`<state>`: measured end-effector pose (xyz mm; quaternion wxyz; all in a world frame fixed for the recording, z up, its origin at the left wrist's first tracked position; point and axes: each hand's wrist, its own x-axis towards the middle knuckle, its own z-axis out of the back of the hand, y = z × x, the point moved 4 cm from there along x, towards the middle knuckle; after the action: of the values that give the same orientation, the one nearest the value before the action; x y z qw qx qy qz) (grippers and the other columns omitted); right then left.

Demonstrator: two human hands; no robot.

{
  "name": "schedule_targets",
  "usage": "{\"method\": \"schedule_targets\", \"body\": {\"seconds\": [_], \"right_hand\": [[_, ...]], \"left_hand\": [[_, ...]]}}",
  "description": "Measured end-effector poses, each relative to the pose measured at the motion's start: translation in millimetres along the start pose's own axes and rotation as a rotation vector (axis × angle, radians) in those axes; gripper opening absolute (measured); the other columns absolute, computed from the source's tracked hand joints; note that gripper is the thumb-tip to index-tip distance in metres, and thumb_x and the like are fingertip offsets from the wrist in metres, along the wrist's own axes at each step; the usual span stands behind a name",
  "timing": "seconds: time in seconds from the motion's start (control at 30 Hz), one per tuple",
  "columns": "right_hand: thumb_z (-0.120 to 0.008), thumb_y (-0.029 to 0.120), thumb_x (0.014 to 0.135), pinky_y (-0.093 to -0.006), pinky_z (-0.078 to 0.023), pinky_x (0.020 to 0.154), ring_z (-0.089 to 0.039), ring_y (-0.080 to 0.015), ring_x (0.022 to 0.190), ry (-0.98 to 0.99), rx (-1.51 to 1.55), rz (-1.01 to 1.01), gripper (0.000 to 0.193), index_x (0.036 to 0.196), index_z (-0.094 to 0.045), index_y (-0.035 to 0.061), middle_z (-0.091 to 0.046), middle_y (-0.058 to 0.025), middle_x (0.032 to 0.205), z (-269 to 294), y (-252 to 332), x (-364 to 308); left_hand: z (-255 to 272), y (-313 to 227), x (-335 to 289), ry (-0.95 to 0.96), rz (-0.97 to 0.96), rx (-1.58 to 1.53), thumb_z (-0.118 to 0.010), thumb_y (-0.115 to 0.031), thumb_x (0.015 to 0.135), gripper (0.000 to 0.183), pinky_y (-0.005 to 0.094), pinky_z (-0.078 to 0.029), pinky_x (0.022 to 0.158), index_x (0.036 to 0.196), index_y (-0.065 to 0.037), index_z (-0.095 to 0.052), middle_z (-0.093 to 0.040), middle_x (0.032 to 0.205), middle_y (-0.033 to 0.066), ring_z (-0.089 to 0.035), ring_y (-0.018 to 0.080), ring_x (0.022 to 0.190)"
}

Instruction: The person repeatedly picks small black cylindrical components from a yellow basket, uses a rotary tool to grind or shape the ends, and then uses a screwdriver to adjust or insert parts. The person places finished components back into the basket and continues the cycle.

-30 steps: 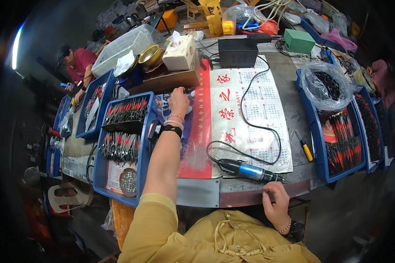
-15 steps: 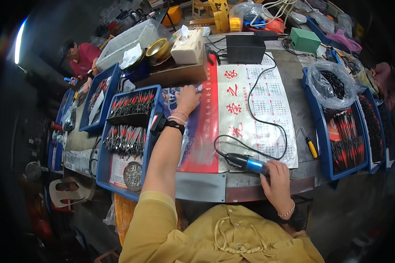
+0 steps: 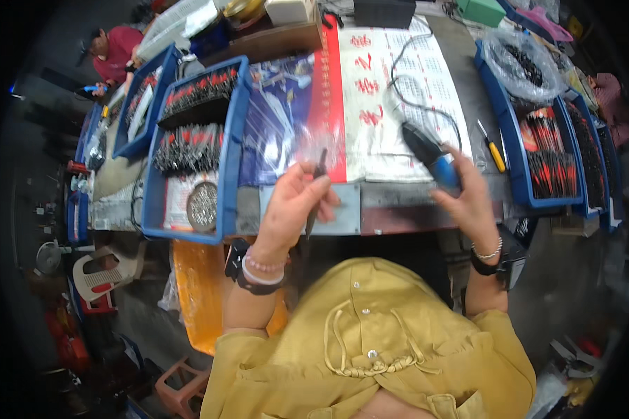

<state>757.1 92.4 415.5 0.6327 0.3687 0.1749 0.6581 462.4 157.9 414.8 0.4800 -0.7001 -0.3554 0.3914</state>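
Observation:
In my left hand a slender dark piece is pinched upright between thumb and fingers, over the table's front edge; its exact kind is unclear. My right hand grips the blue end of a black-and-blue corded electric screwdriver, blurred by motion, its black end tilted up and left above the poster. Left of my left hand, a blue tray carries rows of dark slender pieces with red parts and a round dish of small metal bits.
A blue-and-red poster calendar covers the middle of the table. To its right lies a yellow-handled screwdriver, beside a blue bin of similar pieces and bagged black parts. The cord crosses the poster. Another person sits far left.
My left hand has come back from the far side of the poster with the slender piece. My right hand has lifted the electric screwdriver off the table. The view has tilted down.

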Motion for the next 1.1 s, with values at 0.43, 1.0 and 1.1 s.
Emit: {"method": "schedule_targets", "body": {"seconds": [0.43,1.0,1.1], "right_hand": [[-0.077,-0.002,0.075,-0.0225,-0.046,0.068,-0.058,-0.0077,0.076,0.043,0.873,-0.415,0.047,0.116,-0.055,0.0015,-0.061,-0.0009,0.083,-20.9,19.4,-81.8],[-0.079,0.003,0.076,-0.0288,-0.049,0.093,-0.063,-0.0117,0.104,0.392,0.727,-0.558,0.056,0.127,-0.055,-0.0019,-0.069,-0.0089,0.114,-74.0,26.4,-80.0],[-0.080,0.006,0.075,-0.0279,-0.049,0.091,-0.063,-0.0108,0.101,0.424,0.689,-0.558,0.057,0.126,-0.055,-0.0012,-0.069,-0.0084,0.113,-78.0,26.0,-79.7]], "left_hand": [[-78.8,141.9,-63.8,0.094,0.490,-0.595,-0.051,-0.036,0.102,0.039,0.0224,-0.041,0.059,0.110,-0.001,-0.065,-0.058,0.074,0.0019,-0.051,0.0099,0.063],[-74.4,163.8,-49.5,0.026,0.598,-0.812,-0.051,-0.042,0.102,0.041,0.0223,-0.030,0.047,0.104,-0.002,-0.062,-0.057,0.073,0.0019,-0.038,0.0074,0.049],[-75.6,161.4,-48.9,0.057,0.572,-0.808,-0.051,-0.045,0.101,0.042,0.0214,-0.029,0.047,0.101,-0.004,-0.062,-0.056,0.071,0.0007,-0.038,0.0057,0.051]]}}
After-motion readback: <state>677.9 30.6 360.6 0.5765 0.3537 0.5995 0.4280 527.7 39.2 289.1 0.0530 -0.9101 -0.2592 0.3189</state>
